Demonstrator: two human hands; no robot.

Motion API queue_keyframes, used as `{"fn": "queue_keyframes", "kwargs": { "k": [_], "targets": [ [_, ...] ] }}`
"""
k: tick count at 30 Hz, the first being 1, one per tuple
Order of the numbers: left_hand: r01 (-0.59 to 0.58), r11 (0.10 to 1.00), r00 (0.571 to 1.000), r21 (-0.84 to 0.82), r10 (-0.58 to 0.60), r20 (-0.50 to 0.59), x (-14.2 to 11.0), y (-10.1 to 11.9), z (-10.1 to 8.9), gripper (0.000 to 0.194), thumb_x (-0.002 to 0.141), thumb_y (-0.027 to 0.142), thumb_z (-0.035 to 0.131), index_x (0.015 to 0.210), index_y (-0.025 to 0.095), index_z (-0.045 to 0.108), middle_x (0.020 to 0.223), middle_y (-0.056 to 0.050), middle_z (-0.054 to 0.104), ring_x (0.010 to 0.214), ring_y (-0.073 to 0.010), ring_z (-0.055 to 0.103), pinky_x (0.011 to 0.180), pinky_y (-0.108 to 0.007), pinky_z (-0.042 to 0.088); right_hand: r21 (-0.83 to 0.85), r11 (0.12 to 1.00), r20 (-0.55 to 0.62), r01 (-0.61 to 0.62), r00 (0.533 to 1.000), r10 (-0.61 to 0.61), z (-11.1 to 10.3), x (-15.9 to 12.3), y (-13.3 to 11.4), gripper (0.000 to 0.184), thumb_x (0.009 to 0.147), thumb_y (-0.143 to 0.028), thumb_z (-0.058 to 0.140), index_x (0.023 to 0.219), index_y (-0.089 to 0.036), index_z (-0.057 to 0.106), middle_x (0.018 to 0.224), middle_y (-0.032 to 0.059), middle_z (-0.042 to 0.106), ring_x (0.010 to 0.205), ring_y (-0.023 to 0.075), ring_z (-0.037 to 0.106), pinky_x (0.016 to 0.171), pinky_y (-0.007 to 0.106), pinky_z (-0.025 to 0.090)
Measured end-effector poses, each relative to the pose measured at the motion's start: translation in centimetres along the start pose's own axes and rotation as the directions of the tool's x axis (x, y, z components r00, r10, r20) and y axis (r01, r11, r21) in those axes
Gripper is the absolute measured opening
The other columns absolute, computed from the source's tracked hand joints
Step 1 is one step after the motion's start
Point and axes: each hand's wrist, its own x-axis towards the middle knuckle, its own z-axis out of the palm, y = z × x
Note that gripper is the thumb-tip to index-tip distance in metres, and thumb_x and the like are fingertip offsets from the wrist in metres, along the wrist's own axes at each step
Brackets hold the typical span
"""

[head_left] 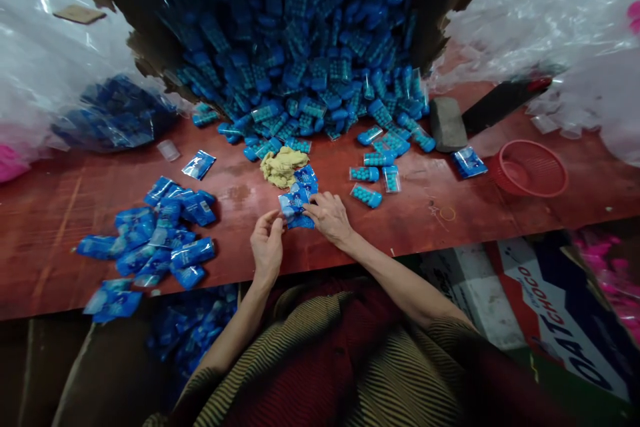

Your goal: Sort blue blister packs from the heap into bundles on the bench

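Note:
Small blue printed packets lie overlapping on the table in front of me, just below a crumpled yellow cloth. My left hand pinches the left edge of the nearest packet between thumb and fingers. On that packet's right side rests my right hand, its fingers bent and pressed together over the edge. Part of the packet is hidden under the right fingers. To the right are several clear tubes with blue caps and blue balls inside. Filled blue packets form a loose pile to the left.
A big heap of blue-capped tubes spills from a torn cardboard box at the back. A grey block and a red plastic basket stand at right. More blue packets lie in a clear bag at left.

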Motion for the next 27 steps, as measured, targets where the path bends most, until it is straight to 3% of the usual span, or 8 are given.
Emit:
{"fn": "queue_keyframes", "kwargs": {
  "k": [6, 10, 13, 15, 18, 22, 24, 27],
  "targets": [
    [0.021, 0.999, 0.999, 0.042, -0.022, 0.027, -0.3, 0.1, 0.1, 0.029, 0.074, 0.034, 0.059, 0.097, 0.015, 0.061, 0.088, -0.007, 0.067, 0.073, -0.0136, 0.062, 0.058, -0.023, 0.048, 0.038, 0.998, -0.015, -0.044, 0.999, 0.045, -0.4, -0.3, -0.1, 0.029, 0.094, -0.034, 0.043, 0.103, -0.026, 0.069, 0.112, 0.0059, 0.064, 0.093, 0.0213, 0.049, 0.074, 0.032, 0.032],
    [0.111, 0.992, 0.994, -0.059, -0.112, -0.007, -0.6, 1.1, 0.4, 0.044, 0.066, 0.032, 0.068, 0.106, 0.016, 0.058, 0.09, -0.005, 0.066, 0.069, -0.0123, 0.061, 0.051, -0.02, 0.045, 0.219, 0.972, -0.143, -0.092, 0.982, 0.125, -1.2, -1.1, -0.9, 0.028, 0.092, -0.037, 0.047, 0.105, -0.027, 0.069, 0.107, 0.0053, 0.066, 0.093, 0.0205, 0.051, 0.079, 0.033, 0.034],
    [0.212, 0.962, 0.975, -0.172, -0.197, 0.098, -0.9, 2.1, 0.9, 0.039, 0.06, 0.033, 0.073, 0.093, 0.015, 0.062, 0.084, -0.004, 0.067, 0.066, -0.0118, 0.06, 0.051, -0.02, 0.044, 0.403, 0.914, -0.193, -0.038, 0.973, 0.126, -1.9, -1.8, -1.8, 0.026, 0.091, -0.034, 0.049, 0.102, -0.026, 0.071, 0.101, 0.0053, 0.066, 0.094, 0.0193, 0.053, 0.083, 0.032, 0.037],
    [0.266, 0.933, 0.96, -0.241, -0.234, 0.152, -1.0, 2.6, 1.3, 0.032, 0.059, 0.035, 0.074, 0.081, 0.013, 0.064, 0.073, -0.002, 0.066, 0.06, -0.0112, 0.059, 0.051, -0.021, 0.044, 0.579, 0.815, -0.181, -0.037, 0.968, 0.173, -2.1, -2.0, -2.2, 0.026, 0.087, -0.032, 0.054, 0.107, -0.023, 0.068, 0.104, 0.0059, 0.065, 0.094, 0.0179, 0.055, 0.084, 0.031, 0.04],
    [0.33, 0.888, 0.941, -0.319, -0.284, 0.184, -1.1, 3.0, 1.9, 0.031, 0.054, 0.034, 0.076, 0.074, 0.013, 0.064, 0.063, 0.0, 0.065, 0.051, -0.0103, 0.056, 0.047, -0.021, 0.042, 0.835, 0.526, -0.021, -0.16, 0.947, 0.321, -1.6, -1.7, -2.2, 0.038, 0.078, -0.031, 0.062, 0.114, -0.019, 0.063, 0.1, 0.0051, 0.065, 0.082, 0.0152, 0.058, 0.077, 0.029, 0.045],
    [0.301, 0.895, 0.953, -0.329, -0.267, 0.143, -1.2, 2.5, 2.5, 0.028, 0.054, 0.03, 0.076, 0.07, 0.012, 0.065, 0.061, 0.0, 0.064, 0.049, -0.0081, 0.054, 0.046, -0.019, 0.041, 0.948, 0.173, 0.198, -0.267, 0.921, 0.335, -0.5, -1.1, -2.0, 0.022, 0.074, -0.035, 0.059, 0.077, -0.015, 0.067, 0.068, -0.0013, 0.062, 0.063, 0.0119, 0.053, 0.067, 0.026, 0.045],
    [0.239, 0.923, 0.971, -0.302, -0.223, 0.087, -1.2, 2.1, 2.8, 0.023, 0.056, 0.03, 0.074, 0.067, 0.012, 0.064, 0.057, 0.001, 0.062, 0.047, -0.0068, 0.052, 0.046, -0.019, 0.04, 0.962, 0.104, 0.198, -0.252, 0.908, 0.37, -0.2, -1.0, -2.0, 0.021, 0.073, -0.035, 0.059, 0.068, -0.015, 0.064, 0.064, -0.0023, 0.059, 0.06, 0.0107, 0.051, 0.065, 0.025, 0.044],
    [0.195, 0.944, 0.981, -0.266, -0.193, 0.034, -1.2, 1.8, 3.2, 0.022, 0.058, 0.03, 0.072, 0.065, 0.012, 0.062, 0.053, 0.003, 0.06, 0.043, -0.0061, 0.049, 0.043, -0.019, 0.039, 0.963, 0.091, 0.2, -0.254, 0.897, 0.394, 0.1, -1.1, -2.2, 0.021, 0.072, -0.035, 0.06, 0.066, -0.015, 0.061, 0.064, -0.0025, 0.058, 0.059, 0.0097, 0.049, 0.061, 0.023, 0.042]
  ]
}}
